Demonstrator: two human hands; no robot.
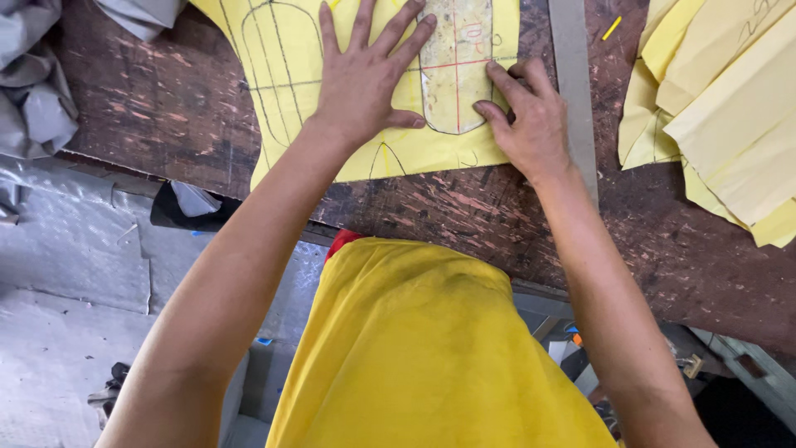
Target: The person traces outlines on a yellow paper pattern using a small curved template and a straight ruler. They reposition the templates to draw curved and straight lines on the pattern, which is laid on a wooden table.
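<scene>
My left hand (361,79), spread wide, presses the template (455,62) on the yellow sheet (290,50); right hand (531,120) pinches its edge; careful tracing seems next

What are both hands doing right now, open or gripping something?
Left hand: open, fingers spread, pressed flat on the yellow sheet and template.
Right hand: fingers curled at the template's edge; whether it holds something cannot be told.
</scene>
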